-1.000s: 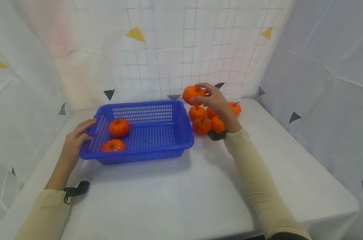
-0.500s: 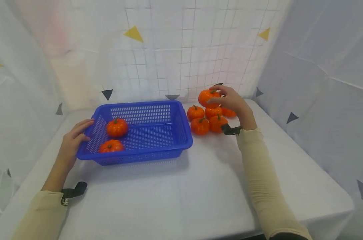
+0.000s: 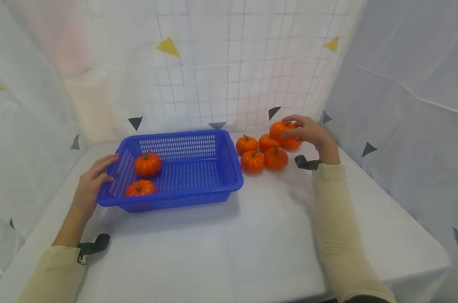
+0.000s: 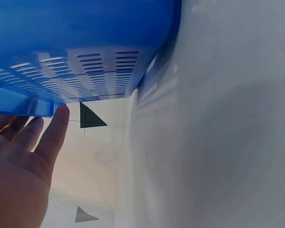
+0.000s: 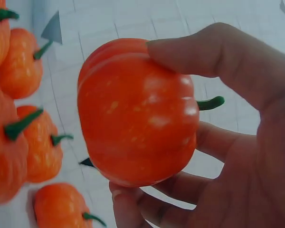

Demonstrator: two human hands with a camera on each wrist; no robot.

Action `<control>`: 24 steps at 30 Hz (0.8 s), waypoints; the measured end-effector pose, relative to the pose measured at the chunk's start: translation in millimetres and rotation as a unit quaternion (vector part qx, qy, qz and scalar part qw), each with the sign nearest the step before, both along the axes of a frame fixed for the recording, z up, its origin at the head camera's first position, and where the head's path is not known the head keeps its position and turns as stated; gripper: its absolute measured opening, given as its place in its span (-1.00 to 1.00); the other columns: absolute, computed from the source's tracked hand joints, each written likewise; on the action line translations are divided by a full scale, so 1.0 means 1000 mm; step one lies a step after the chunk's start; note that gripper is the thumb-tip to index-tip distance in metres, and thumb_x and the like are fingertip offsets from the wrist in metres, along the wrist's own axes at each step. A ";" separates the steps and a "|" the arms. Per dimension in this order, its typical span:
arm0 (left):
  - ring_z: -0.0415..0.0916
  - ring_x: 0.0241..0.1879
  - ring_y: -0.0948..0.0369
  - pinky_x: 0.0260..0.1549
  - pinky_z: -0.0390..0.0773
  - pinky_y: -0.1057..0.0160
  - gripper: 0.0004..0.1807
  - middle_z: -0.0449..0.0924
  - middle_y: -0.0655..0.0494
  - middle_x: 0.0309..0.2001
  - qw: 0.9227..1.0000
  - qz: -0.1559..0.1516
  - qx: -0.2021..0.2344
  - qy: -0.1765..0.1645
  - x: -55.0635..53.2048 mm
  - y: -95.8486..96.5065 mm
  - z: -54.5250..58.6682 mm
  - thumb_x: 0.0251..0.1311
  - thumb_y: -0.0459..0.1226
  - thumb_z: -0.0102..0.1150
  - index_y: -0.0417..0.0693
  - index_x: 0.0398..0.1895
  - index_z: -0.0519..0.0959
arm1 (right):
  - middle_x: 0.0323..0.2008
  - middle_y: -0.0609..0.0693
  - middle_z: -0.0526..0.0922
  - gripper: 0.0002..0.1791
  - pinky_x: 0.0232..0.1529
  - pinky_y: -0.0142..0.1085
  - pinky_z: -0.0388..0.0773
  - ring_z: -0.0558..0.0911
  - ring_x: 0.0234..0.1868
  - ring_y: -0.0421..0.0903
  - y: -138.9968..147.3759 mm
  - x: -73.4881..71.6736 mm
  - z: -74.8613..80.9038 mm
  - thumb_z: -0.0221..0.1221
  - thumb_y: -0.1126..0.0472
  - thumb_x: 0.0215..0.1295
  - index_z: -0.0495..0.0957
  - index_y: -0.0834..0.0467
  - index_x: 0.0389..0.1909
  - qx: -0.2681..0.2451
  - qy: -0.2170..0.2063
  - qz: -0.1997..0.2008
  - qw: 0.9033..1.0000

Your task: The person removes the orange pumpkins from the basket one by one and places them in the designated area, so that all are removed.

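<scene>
A small orange pumpkin (image 5: 137, 114) with a green stem is held between the thumb and fingers of my right hand (image 3: 308, 130). In the head view it overlaps the back right of a cluster of similar pumpkins. The right wrist view has its underside apart from the others. At the left end of a blue plastic basket (image 3: 194, 197), my left hand (image 3: 90, 185) grips the rim; its fingers (image 4: 54, 135) meet the rim in the left wrist view. Inside the basket, near its left end, sit two pumpkins, one behind (image 3: 148, 164) and one in front (image 3: 141, 188).
Several loose pumpkins (image 3: 252, 162) stand on the white-covered table (image 3: 198, 248), close to the basket's right end. Behind the table hangs a white gridded sheet (image 3: 206, 63), with a grey-white sheet (image 3: 399, 105) along the right side.
My right hand has moved right and somewhat lower with the pumpkin, from near the basket's right rim to the cluster's right side. My left hand stays on the basket.
</scene>
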State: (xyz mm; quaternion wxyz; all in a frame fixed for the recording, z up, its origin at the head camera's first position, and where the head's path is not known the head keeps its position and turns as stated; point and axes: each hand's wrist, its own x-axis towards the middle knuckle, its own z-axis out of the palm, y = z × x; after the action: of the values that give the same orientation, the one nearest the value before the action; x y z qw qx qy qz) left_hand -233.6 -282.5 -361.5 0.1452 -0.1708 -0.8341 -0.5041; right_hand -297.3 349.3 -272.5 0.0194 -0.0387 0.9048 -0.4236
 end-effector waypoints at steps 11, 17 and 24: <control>0.11 0.55 0.10 0.48 0.05 0.23 -0.46 0.24 -0.05 0.55 1.000 -0.005 -0.005 0.009 -0.001 0.001 0.000 0.51 -0.39 -0.14 -0.18 0.52 0.38 | 0.38 0.30 0.38 -0.27 0.26 0.17 0.48 0.43 0.25 0.27 0.031 -0.004 -0.020 0.33 0.09 0.35 0.33 0.12 0.50 0.038 -0.033 -0.022 0.998; 0.11 0.55 0.10 0.49 0.03 0.19 -0.46 0.25 -0.05 0.55 1.000 0.000 -0.005 0.011 0.001 0.001 -0.001 0.51 -0.38 -0.14 -0.19 0.52 0.39 | 0.40 0.32 0.33 -0.26 0.29 0.18 0.45 0.42 0.26 0.29 0.041 -0.008 -0.030 0.33 0.14 0.35 0.30 0.16 0.50 0.026 -0.039 -0.019 0.999; 0.10 0.55 0.08 0.50 0.03 0.16 -0.46 0.24 -0.06 0.55 1.000 -0.002 -0.002 0.009 0.002 0.001 -0.001 0.51 -0.37 -0.14 -0.18 0.52 0.38 | 0.41 0.33 0.31 -0.27 0.28 0.18 0.45 0.41 0.27 0.28 0.056 -0.009 -0.041 0.29 0.17 0.36 0.28 0.14 0.51 0.020 -0.053 -0.022 0.998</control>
State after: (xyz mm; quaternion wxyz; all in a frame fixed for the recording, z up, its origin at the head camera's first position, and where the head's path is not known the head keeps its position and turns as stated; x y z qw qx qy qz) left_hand -232.1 -281.4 -362.3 0.1509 -0.1775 -0.8336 -0.5009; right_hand -306.3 405.2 -313.4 0.0589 0.0039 0.9113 -0.4074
